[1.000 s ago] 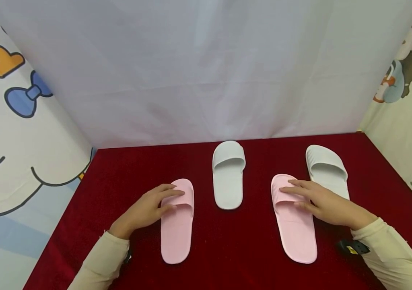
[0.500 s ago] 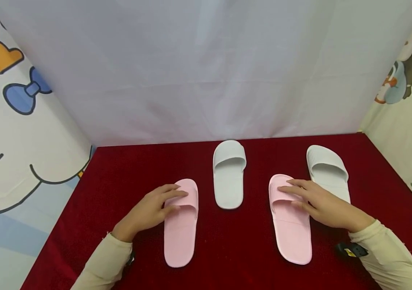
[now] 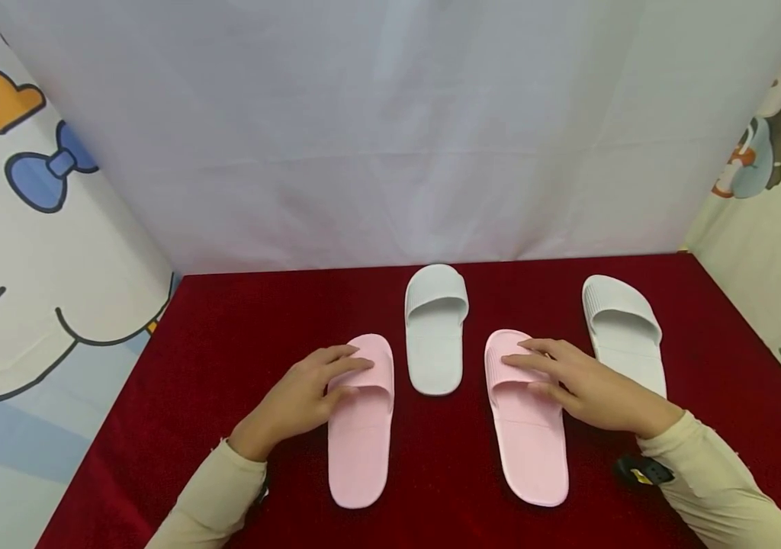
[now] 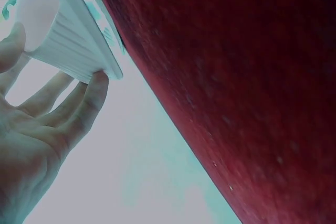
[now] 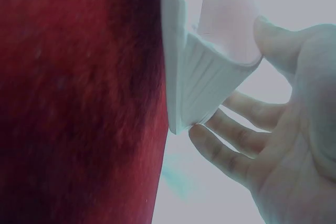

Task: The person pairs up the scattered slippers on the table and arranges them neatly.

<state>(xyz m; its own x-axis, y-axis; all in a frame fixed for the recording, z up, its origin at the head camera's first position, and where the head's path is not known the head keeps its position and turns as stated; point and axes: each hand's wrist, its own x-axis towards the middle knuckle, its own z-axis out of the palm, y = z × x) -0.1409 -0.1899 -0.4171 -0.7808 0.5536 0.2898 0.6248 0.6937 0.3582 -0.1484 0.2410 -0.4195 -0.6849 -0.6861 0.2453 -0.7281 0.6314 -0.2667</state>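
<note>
Two pink slippers lie with their toes pointing away from me in the head view. My left hand (image 3: 304, 393) grips the strap of the left pink slipper (image 3: 360, 457), fingers over the strap and thumb at its opening. My right hand (image 3: 586, 387) holds the right pink slipper (image 3: 531, 457) the same way, covering part of its ribbed strap. Close up in the left wrist view, the fingertips (image 4: 97, 83) touch the ribbed strap near the toe end. The right wrist view shows the thumb (image 5: 270, 38) at the strap's rim.
Behind and between the pink pair stands a white slipper (image 3: 435, 347). Another white slipper (image 3: 627, 335) lies tilted at the far right, partly behind my right hand. Red cloth (image 3: 260, 313) covers the table, with a pale curtain (image 3: 390, 137) along its back edge.
Both hands have moved inward with the pink slippers, the left one to the right and the right one to the left. The gap between the pair has narrowed. The white slippers stay put.
</note>
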